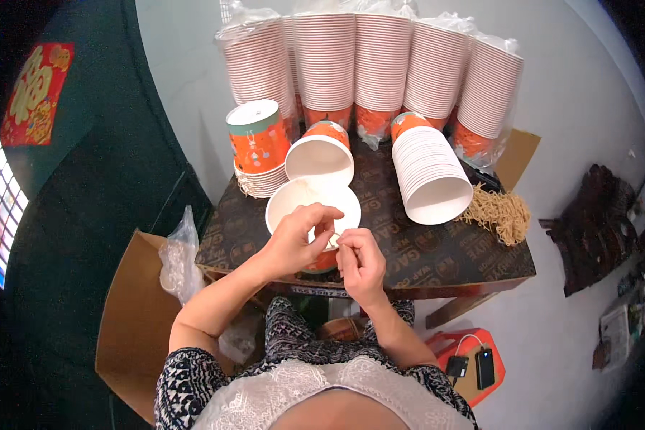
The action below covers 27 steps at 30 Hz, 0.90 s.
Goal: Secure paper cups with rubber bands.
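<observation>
At the table's front edge, a paper bucket, white inside with an orange printed outside, lies with its mouth up in front of me. My left hand reaches over its near rim, thumb and fingers bent in a pinch. Close beside it on the right, my right hand is closed with its fingertips pinched at the same rim. A small pale bit shows between the fingertips of both hands; I cannot make out what it is. Just behind, another bucket lies on its side, its white mouth facing me.
A nested bucket stack lies on the right beside a heap of tan cord loops. Upside-down buckets stand at the left. Tall bagged stacks line the wall. A cardboard box and a red stool flank the table.
</observation>
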### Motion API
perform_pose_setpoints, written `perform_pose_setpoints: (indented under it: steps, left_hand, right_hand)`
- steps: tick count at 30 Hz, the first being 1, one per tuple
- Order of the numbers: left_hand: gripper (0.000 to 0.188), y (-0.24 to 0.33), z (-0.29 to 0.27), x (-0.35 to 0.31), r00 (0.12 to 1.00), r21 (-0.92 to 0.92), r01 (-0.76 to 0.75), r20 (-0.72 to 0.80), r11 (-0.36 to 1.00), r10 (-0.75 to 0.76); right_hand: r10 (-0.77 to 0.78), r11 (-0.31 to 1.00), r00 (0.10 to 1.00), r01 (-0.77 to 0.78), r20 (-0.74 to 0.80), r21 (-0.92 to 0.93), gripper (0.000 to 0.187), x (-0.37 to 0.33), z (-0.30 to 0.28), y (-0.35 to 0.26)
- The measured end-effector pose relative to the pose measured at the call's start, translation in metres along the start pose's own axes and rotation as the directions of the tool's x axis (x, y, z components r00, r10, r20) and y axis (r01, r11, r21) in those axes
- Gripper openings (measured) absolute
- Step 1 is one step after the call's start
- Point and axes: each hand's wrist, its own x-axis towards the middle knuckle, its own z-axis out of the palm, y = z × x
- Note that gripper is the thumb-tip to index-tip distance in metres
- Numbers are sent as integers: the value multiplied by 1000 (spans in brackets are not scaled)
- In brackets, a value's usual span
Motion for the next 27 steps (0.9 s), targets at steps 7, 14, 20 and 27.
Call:
perform_pose_setpoints:
  steps: [7, 14, 20, 27]
  left_hand:
    - [17, 15, 1, -7, 990, 342, -141, 57, 929, 130]
    - [15, 21, 5, -13, 991, 233, -130, 74, 964, 116]
    - [14, 15, 5, -13, 995, 164, -99, 44, 982, 93]
    - [17, 10, 13, -7, 985, 170, -159, -41, 973, 168]
  right_hand:
    - [-164, 971, 974, 132, -156, -198, 8, -1, 1, -1]
    - [27, 1000, 960, -27, -277, 2, 8, -3, 8, -7]
    - [-123, 946, 985, 78, -124, -315, 7, 2, -2, -19]
    - [-8, 972, 996, -13, -87, -236, 6, -2, -4, -28]
